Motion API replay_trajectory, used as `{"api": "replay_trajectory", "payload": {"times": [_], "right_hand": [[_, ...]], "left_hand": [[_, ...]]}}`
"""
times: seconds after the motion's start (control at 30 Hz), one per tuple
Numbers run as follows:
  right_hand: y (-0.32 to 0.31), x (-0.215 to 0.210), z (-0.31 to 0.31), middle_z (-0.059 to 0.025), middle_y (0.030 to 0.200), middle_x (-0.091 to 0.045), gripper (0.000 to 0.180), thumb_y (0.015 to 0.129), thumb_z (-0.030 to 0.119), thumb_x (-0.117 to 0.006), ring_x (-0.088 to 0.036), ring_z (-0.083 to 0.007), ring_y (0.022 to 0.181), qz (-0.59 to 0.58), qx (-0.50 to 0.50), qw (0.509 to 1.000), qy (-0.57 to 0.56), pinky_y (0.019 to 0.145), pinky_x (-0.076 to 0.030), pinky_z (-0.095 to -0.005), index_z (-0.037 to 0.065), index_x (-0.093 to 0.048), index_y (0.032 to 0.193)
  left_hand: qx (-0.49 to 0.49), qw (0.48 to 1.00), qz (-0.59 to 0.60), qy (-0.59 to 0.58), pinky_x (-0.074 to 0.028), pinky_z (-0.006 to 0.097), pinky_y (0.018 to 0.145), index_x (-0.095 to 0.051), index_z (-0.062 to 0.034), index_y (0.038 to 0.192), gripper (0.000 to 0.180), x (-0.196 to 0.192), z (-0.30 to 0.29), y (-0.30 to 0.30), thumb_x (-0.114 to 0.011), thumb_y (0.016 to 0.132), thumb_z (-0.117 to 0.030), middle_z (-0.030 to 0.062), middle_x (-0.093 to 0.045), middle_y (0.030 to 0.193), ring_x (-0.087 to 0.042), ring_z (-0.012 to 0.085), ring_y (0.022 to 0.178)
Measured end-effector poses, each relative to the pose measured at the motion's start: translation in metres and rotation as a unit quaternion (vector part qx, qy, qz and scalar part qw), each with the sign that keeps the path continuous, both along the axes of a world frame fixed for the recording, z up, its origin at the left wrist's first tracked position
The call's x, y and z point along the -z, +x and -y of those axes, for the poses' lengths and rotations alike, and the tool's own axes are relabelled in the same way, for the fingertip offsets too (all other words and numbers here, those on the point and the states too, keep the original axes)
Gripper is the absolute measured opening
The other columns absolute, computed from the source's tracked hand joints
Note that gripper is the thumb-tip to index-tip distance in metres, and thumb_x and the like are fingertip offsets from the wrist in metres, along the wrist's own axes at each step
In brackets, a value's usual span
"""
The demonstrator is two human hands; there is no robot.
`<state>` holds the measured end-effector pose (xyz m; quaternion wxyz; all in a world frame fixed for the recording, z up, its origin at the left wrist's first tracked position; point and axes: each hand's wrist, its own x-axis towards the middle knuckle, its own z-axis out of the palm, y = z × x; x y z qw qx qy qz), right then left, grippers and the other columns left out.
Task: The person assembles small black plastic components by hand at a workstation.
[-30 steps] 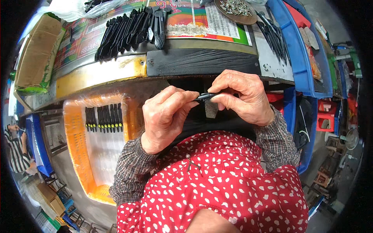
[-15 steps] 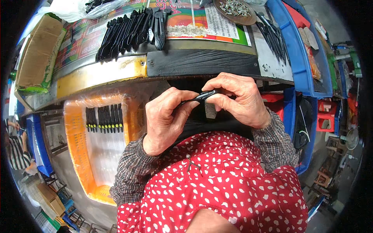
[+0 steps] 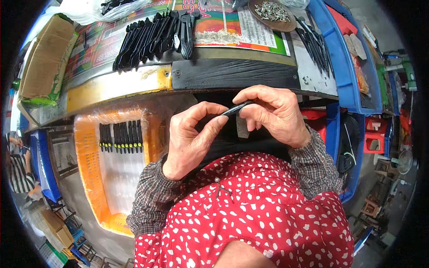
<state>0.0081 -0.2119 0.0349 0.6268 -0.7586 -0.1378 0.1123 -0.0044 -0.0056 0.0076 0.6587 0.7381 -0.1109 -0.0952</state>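
Since both hands meet just off the front edge of the bench (image 3: 234,75), the slim black piece (image 3: 235,108) sits up in the air between them, roughly over the lap, tilted a bit with its right end higher. Left hand (image 3: 192,138) has the lower end clamped between thumb and forefinger, pretty clear pinch. Right hand (image 3: 277,114) has finger and thumb either side of the upper end, but honestly I can't tell if they're squeezed down on it or only steadying it, and the fingers hide a good chunk of the piece anyway.

As for handling, I'd guess it's light, since fingertips alone seem plenty. Looks stiff too, no visible sag, and the shine on top makes me think hard and smooth, so maybe a little slippery with dry fingers. Doesn't strike me as fragile, though thin bits might not love being twisted. I'd hold it like this: one pinch near each end, flat of the thumb along the side, middle left free.

Around it: a row of black tools (image 3: 145,40) lies side by side on the bench, a brown plate (image 3: 290,23) of small metallic pins (image 3: 272,12) is at the back, loose black strips (image 3: 315,44) lie on the right. Lower left, an orange crate (image 3: 89,183) holds black pieces with yellow-green dots (image 3: 123,135).
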Motion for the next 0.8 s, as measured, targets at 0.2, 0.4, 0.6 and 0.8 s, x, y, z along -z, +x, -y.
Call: {"api": "replay_trajectory", "payload": {"times": [0.2,0.4,0.6,0.8], "right_hand": [[-0.0002,-0.0049,0.0005,-0.0041,0.075,-0.063,0.02,0.094,0.012,-0.062,-0.057,-0.0052,0.058,-0.026,0.02,0.999,-0.017,0.052,-0.047,-0.0198,-0.005,-0.064,0.105],[-0.0013,-0.0068,-0.0021,-0.0033,0.073,-0.063,0.02,0.095,0.016,-0.061,-0.057,-0.0047,0.056,-0.075,0.034,0.997,-0.012,0.05,-0.046,-0.0191,-0.003,-0.065,0.099],[-0.0025,-0.0054,-0.0049,-0.0019,0.069,-0.061,0.022,0.095,0.018,-0.062,-0.056,-0.0046,0.054,-0.089,0.039,0.995,-0.011,0.048,-0.045,-0.019,-0.003,-0.066,0.094],[-0.0007,-0.0035,-0.0039,-0.0018,0.069,-0.061,0.023,0.095,0.02,-0.062,-0.055,-0.0045,0.054,-0.094,0.039,0.995,-0.023,0.047,-0.044,-0.0191,-0.003,-0.066,0.093]], "left_hand": [[0.012,0.972,-0.179,-0.153,-0.033,0.014,0.047,-0.067,-0.0004,0.103,0.018,0.0004,-0.0044,-0.0012,-0.065,0.093,-0.015,-0.0018,-0.058,0.073,-0.045,0.0003,0.057],[0.022,0.961,-0.218,-0.171,-0.03,0.015,0.045,-0.065,0.0001,0.103,0.018,-0.0003,-0.0047,-0.0029,-0.064,0.094,-0.015,-0.0024,-0.056,0.072,-0.041,-0.0003,0.054],[0.027,0.941,-0.266,-0.206,-0.023,0.015,0.042,-0.064,0.0005,0.105,0.017,0.0007,-0.0056,-0.004,-0.062,0.094,-0.013,-0.0023,-0.055,0.072,-0.036,-0.0009,0.051],[0.033,0.927,-0.292,-0.232,-0.022,0.016,0.042,-0.063,0.0013,0.106,0.017,0.0019,-0.0052,-0.0025,-0.061,0.095,-0.012,-0.0017,-0.054,0.072,-0.034,-0.0009,0.049]]}}
